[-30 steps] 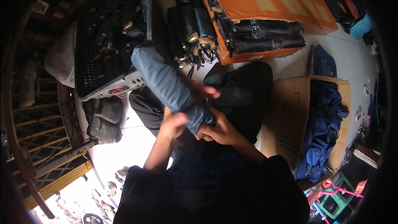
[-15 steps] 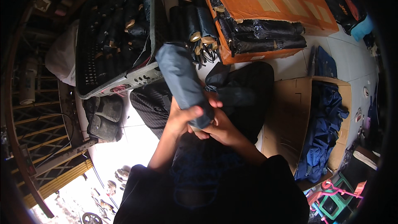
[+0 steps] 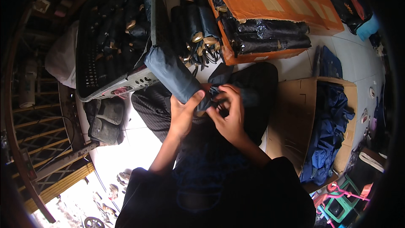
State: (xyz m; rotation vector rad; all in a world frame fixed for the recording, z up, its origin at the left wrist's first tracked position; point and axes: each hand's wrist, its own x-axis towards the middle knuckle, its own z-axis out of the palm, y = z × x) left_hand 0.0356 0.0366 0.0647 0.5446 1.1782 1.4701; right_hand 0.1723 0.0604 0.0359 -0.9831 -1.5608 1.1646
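A: Where's the slate-blue fabric-wrapped cylinder [image 3: 175, 76]?
B: Above the dark-trousered lap [image 3: 152, 110]. Left hand [image 3: 183, 116] clamps it; right hand [image 3: 231, 116] curls at its lower end, pinch unclear.
A: Steady it left, fingertip work right.

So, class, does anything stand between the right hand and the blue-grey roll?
Nothing visible does: the right hand is at the near end of the roll, while the left hand grips it.

blue-grey roll [image 3: 173, 75]: swung back left; right fingers [image 3: 235, 97]: apparently loosened from its lower end
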